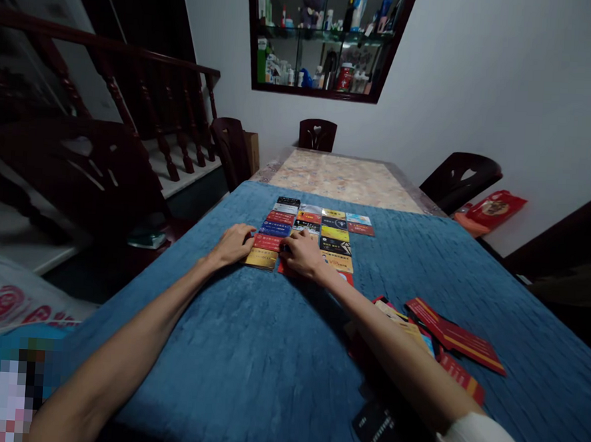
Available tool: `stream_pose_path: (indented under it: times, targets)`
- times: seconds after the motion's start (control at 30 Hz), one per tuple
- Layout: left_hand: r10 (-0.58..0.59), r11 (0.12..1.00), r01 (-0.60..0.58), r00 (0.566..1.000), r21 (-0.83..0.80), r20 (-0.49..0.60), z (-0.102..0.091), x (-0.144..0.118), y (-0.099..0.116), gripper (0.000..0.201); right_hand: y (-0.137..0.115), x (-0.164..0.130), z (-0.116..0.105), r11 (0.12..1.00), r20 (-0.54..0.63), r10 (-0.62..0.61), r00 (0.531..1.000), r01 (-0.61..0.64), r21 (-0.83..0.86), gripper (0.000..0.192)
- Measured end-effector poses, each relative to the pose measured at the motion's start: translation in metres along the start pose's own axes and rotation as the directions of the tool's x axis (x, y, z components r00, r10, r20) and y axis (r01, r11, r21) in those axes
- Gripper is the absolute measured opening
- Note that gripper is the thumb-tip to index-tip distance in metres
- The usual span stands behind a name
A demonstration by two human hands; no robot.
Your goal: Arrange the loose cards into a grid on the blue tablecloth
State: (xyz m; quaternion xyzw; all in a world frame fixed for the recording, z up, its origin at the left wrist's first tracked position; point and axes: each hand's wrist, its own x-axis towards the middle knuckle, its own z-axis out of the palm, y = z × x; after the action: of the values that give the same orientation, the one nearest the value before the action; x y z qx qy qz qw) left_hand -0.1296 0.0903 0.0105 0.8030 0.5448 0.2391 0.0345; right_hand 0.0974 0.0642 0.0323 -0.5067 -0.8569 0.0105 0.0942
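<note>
Several small coloured cards (pixel 319 230) lie in neat rows and columns on a blue cloth (pixel 247 351) spread over the table. My left hand (pixel 233 244) rests flat at the left edge of the grid, fingertips touching a red card (pixel 267 242) above a gold card (pixel 260 259). Beside it, my right hand (pixel 302 253) lies palm down on the near cards of the middle column, fingers bent. Neither hand lifts a card.
A loose heap of red and gold cards (pixel 448 337) lies under and right of my right forearm; a black card (pixel 377 429) sits near my elbow. Dark chairs (pixel 461 174) ring the table. A stair railing (pixel 148 92) stands left, a wall cabinet (pixel 327 36) ahead.
</note>
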Motion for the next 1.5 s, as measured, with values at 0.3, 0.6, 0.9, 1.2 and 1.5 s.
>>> stream_pose_path:
  times: [0.3, 0.6, 0.9, 1.2, 1.5]
  targets:
    - [-0.093, 0.992, 0.088, 0.994, 0.091, 0.051, 0.0, 0.0, 0.015, 0.038, -0.004, 0.001, -0.004, 1.0, 0.022, -0.003, 1.0, 0.003, 0.001, 0.027]
    - [-0.06, 0.997, 0.057, 0.997, 0.059, 0.039, 0.001, -0.001, 0.017, 0.037, -0.007, 0.002, -0.007, 1.0, 0.017, 0.021, 1.0, -0.021, -0.018, 0.03]
    - [-0.035, 0.999, 0.035, 0.998, 0.008, 0.043, 0.003, -0.001, 0.011, 0.037, -0.012, 0.004, -0.008, 0.997, 0.02, 0.063, 0.998, -0.062, -0.034, 0.028]
    - [-0.012, 1.0, 0.013, 0.998, -0.018, 0.069, -0.013, -0.005, 0.01, 0.041, -0.014, 0.0, -0.007, 0.998, -0.017, 0.048, 0.999, -0.048, -0.031, 0.031]
    - [-0.077, 0.996, 0.087, 0.917, -0.008, 0.392, -0.048, -0.016, 0.019, 0.074, -0.028, -0.022, -0.019, 0.996, 0.024, -0.087, 0.996, 0.087, -0.022, 0.033]
